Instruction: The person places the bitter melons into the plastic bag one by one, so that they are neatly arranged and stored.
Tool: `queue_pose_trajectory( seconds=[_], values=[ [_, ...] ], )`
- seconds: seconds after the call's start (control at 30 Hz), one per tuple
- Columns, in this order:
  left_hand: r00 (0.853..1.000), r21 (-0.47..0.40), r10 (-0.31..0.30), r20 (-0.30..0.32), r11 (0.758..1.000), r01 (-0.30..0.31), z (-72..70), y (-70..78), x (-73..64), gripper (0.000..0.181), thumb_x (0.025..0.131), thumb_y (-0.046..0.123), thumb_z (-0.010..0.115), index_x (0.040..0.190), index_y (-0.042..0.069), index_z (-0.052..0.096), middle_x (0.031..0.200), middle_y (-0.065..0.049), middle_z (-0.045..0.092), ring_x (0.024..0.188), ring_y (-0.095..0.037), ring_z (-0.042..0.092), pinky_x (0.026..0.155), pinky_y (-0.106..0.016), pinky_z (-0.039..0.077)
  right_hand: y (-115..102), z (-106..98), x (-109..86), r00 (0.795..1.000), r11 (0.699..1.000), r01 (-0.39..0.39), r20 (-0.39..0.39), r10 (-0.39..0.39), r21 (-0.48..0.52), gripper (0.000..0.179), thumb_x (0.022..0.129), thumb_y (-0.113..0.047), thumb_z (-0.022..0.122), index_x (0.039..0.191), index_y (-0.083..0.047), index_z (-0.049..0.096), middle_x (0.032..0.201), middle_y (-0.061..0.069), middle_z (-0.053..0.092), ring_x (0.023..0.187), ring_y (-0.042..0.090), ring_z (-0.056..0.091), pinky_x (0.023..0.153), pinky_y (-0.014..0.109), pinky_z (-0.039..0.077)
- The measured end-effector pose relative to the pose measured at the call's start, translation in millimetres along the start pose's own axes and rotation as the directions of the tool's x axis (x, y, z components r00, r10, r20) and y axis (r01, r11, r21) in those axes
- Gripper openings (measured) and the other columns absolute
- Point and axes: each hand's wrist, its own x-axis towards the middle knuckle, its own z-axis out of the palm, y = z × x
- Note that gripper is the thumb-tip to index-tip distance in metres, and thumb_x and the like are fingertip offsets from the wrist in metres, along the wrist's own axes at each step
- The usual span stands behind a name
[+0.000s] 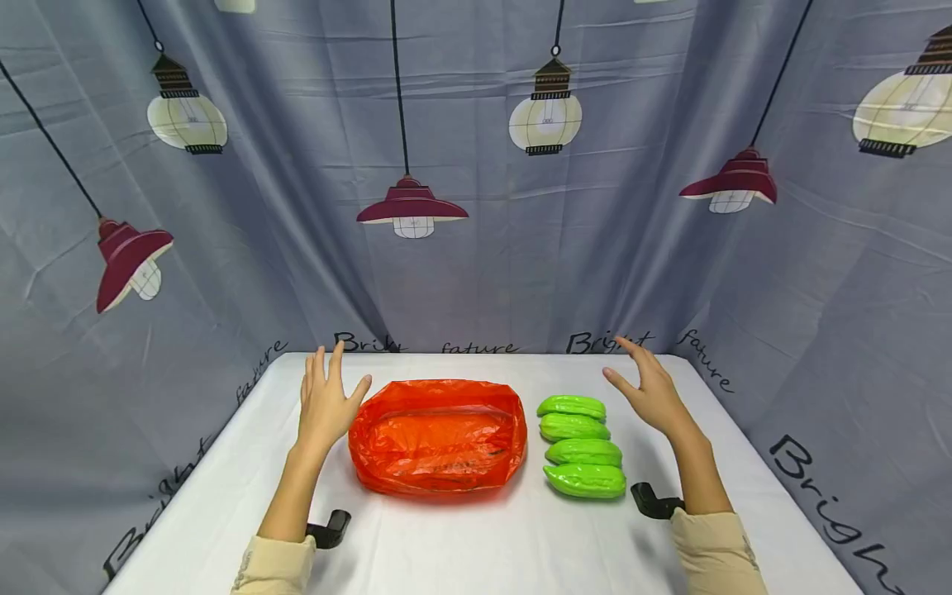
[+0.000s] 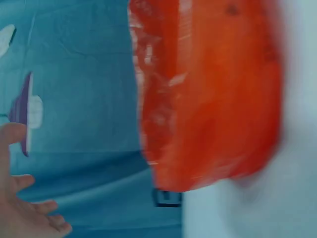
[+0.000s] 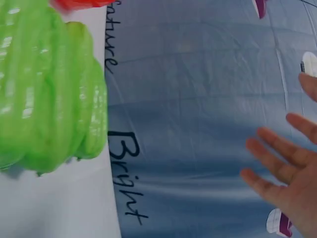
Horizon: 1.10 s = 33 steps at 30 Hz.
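Observation:
A red plastic bag (image 1: 437,446) lies on the table with its mouth spread wide and its sides standing up a little. To its right, several bright green ridged vegetables (image 1: 583,450), shaped like bitter melons, lie in a column. My left hand (image 1: 325,409) is raised beside the bag's left edge, fingers spread and holding nothing. On the other side, my right hand (image 1: 653,392) hovers to the right of the green vegetables (image 3: 49,94), fingers apart and also free of any object. The left wrist view shows the red bag (image 2: 213,94) close up.
The white-covered table (image 1: 446,545) reaches back to a grey-blue curtain (image 1: 476,273) printed with lamps and lettering. Curtain also hangs along both sides. A black wrist mount (image 1: 330,529) juts inward from the left wrist, and another black mount (image 1: 656,501) from the right.

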Motion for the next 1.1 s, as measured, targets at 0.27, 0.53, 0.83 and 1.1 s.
queue_pose_trajectory(
  seconds=[0.27, 0.53, 0.83, 1.1],
  values=[
    [0.992, -0.388, -0.114, -0.058, 0.918, 0.083, 44.1, -30.0, -42.0, 0.073, 0.091, 0.029, 0.055, 0.148, 0.010, 0.015, 0.146, -0.023, 0.018, 0.132, -0.042, 0.020, 0.102, -0.060, 0.020, 15.8, 11.9, -34.9, 0.992, 0.972, 0.094, 0.057, -0.108, 0.217, 0.054, 0.086, -0.021, 0.063, 0.136, -0.016, 0.045, 0.124, 0.011, 0.056, 0.112, 0.029, 0.051, 0.095, 0.039, 0.039],
    [0.987, -0.489, -0.161, -0.017, 0.862, 0.132, 79.6, -46.9, -64.6, 0.074, 0.090, 0.025, 0.056, 0.148, 0.005, 0.013, 0.145, -0.028, 0.016, 0.132, -0.044, 0.016, 0.103, -0.060, 0.015, 31.2, 29.0, -57.8, 0.925, 0.902, 0.130, 0.277, -0.260, 0.412, 0.065, 0.080, -0.009, 0.069, 0.139, -0.008, 0.041, 0.133, 0.015, 0.048, 0.116, 0.033, 0.047, 0.094, 0.036, 0.040],
    [0.984, -0.541, -0.151, 0.093, 0.822, 0.177, 98.0, -62.7, -71.5, 0.074, 0.091, 0.029, 0.055, 0.149, 0.013, 0.011, 0.148, -0.022, 0.011, 0.134, -0.040, 0.013, 0.105, -0.059, 0.012, 32.5, 46.1, -64.6, 0.825, 0.874, 0.075, 0.463, -0.325, 0.480, 0.053, 0.081, -0.007, 0.067, 0.131, -0.005, 0.051, 0.130, 0.017, 0.050, 0.120, 0.018, 0.047, 0.092, 0.050, 0.039],
    [0.991, -0.571, -0.102, 0.092, 0.810, 0.137, 105.2, -70.4, -74.4, 0.073, 0.091, 0.021, 0.055, 0.149, 0.011, 0.012, 0.147, -0.022, 0.014, 0.134, -0.038, 0.014, 0.105, -0.057, 0.011, 30.6, 53.0, -66.9, 0.784, 0.873, 0.043, 0.525, -0.331, 0.486, 0.049, 0.080, -0.011, 0.068, 0.127, -0.005, 0.055, 0.129, 0.012, 0.053, 0.120, 0.022, 0.046, 0.097, 0.041, 0.037]
  ],
)
